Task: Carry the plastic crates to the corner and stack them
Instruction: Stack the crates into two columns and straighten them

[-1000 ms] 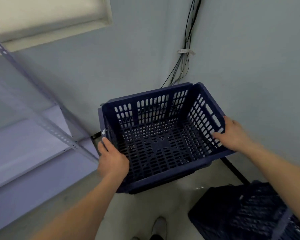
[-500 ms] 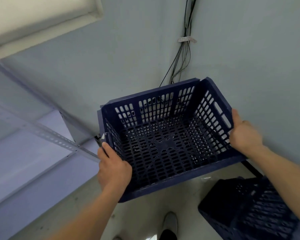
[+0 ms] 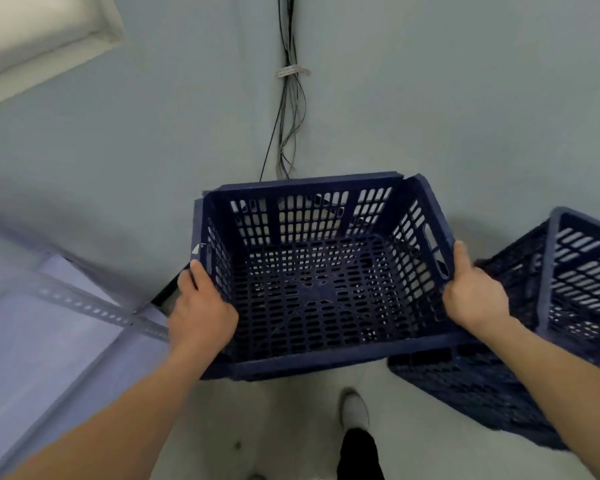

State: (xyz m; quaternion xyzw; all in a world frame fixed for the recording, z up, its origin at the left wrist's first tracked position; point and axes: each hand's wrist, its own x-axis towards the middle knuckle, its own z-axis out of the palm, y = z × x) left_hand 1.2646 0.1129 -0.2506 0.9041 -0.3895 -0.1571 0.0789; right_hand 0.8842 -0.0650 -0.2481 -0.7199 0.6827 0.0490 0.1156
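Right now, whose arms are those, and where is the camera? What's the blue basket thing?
The camera sits on a person's head and looks down, so you see their own arms. The left hand and right hand each grip one side of a dark blue plastic crate. It is empty and full of holes. Behind it is the room's corner, where black cables run down. More blue crates are at the right, a metal shelf at the left. Below, on the pale floor, is the person's shoe.
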